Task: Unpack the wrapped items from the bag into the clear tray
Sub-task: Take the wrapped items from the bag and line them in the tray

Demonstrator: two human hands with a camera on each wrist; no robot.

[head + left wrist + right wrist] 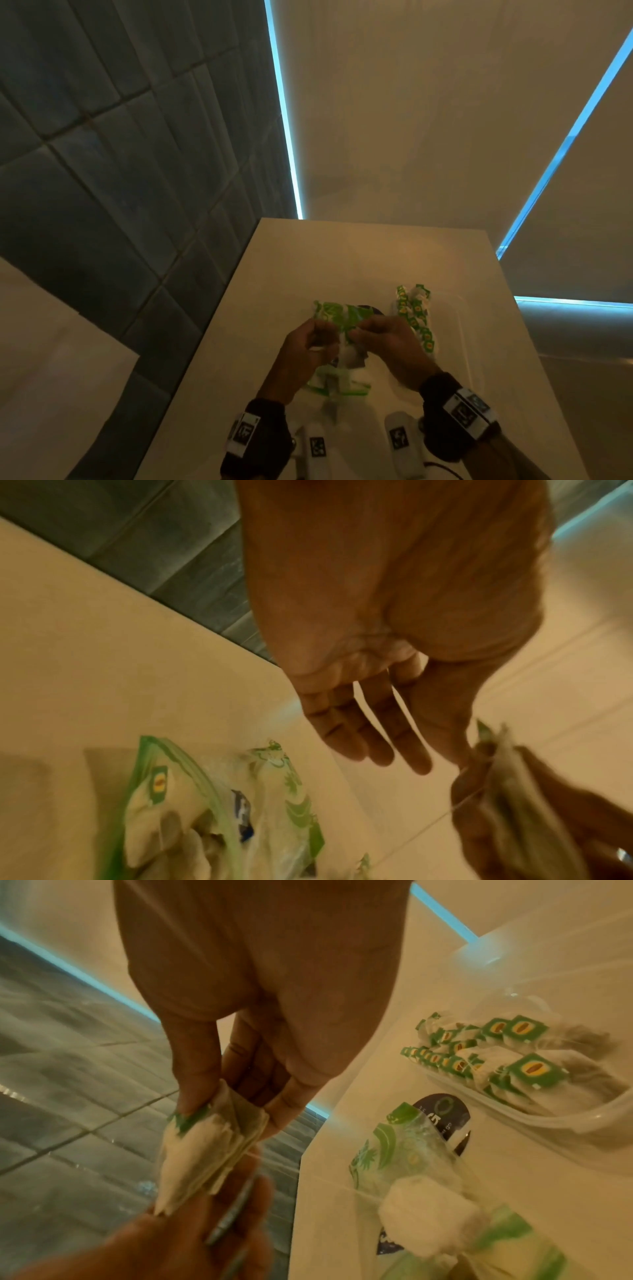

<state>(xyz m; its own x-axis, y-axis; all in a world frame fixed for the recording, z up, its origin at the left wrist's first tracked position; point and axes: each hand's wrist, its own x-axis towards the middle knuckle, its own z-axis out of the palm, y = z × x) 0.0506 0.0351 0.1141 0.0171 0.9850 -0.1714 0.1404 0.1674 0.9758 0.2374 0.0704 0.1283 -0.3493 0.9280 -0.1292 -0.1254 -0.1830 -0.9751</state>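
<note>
right hand [240,1069] pinches a small white paper-wrapped stack of tea bags [209,1148] by its top; left hand [369,723] hangs released just beside it, above the green-printed clear plastic bag [337,317] on the beige tabletop [376,260]. best carried toward 3 o'clock and laid flat beside the green-tagged bags in the clear plastic tray [565,1121]. tags show a yellow oval logo; lettering unreadable.
</note>
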